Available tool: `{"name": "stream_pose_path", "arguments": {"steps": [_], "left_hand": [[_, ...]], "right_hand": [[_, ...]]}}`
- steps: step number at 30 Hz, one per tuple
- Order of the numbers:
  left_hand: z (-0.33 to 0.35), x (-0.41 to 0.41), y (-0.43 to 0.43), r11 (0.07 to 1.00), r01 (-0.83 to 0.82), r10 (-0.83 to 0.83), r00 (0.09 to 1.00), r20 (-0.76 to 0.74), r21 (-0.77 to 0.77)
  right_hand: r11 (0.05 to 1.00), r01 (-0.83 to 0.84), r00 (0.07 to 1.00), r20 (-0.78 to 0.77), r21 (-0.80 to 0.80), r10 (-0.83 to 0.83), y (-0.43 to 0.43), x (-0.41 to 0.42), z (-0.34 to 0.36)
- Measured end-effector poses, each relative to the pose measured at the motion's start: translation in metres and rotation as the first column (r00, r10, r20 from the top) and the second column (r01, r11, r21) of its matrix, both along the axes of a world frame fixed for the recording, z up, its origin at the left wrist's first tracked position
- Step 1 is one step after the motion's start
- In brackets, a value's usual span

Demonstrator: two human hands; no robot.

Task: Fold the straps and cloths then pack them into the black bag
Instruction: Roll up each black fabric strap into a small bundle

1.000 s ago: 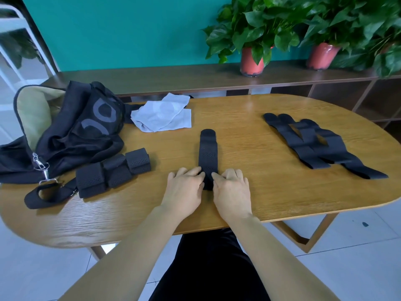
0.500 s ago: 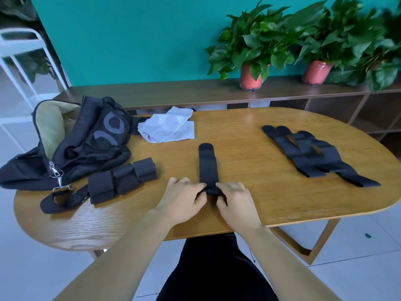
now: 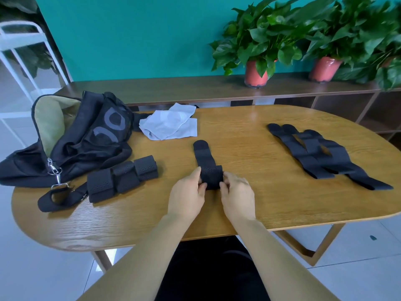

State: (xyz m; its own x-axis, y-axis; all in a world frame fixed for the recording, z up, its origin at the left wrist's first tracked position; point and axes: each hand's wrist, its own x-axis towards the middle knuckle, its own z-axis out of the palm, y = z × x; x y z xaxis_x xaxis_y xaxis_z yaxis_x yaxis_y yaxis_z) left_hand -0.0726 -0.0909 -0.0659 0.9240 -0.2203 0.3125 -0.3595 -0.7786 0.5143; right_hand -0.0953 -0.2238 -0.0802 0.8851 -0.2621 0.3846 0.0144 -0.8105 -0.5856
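A black strap [image 3: 208,164] lies lengthwise in the middle of the wooden table [image 3: 249,200], its near end rolled over into a fold. My left hand [image 3: 187,195] and my right hand [image 3: 237,193] pinch that fold from either side. Three folded black straps [image 3: 122,178] sit in a row to the left. Several unfolded straps [image 3: 319,154] lie overlapped on the right. A pale grey cloth [image 3: 170,124] lies crumpled at the back. The black bag [image 3: 86,137] slumps open at the left, showing a beige lining.
The bag's shoulder strap with metal clips [image 3: 55,192] trails toward the front left edge. Behind the table runs a dark wooden shelf [image 3: 195,88] with potted plants [image 3: 257,72]. A white rack [image 3: 19,48] stands far left.
The strap's near end, flat under my fingers a second ago, has been lifted and rolled away from me into a fold; the flat part is now shorter.
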Motion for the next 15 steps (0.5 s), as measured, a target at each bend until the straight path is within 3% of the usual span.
{"name": "stream_pose_path", "arguments": {"steps": [12, 15], "left_hand": [[-0.0010, 0.0059, -0.0016, 0.997, -0.005, 0.002, 0.999, 0.037, 0.082], [-0.0014, 0.0081, -0.0001, 0.994, 0.031, -0.033, 0.999, 0.024, 0.103]], "right_hand": [[0.991, 0.026, 0.999, 0.038, -0.135, -0.021, 0.0039, 0.0088, -0.0016], [0.970, 0.012, 0.999, 0.040, -0.241, -0.002, 0.0046, 0.0083, -0.0011]]}}
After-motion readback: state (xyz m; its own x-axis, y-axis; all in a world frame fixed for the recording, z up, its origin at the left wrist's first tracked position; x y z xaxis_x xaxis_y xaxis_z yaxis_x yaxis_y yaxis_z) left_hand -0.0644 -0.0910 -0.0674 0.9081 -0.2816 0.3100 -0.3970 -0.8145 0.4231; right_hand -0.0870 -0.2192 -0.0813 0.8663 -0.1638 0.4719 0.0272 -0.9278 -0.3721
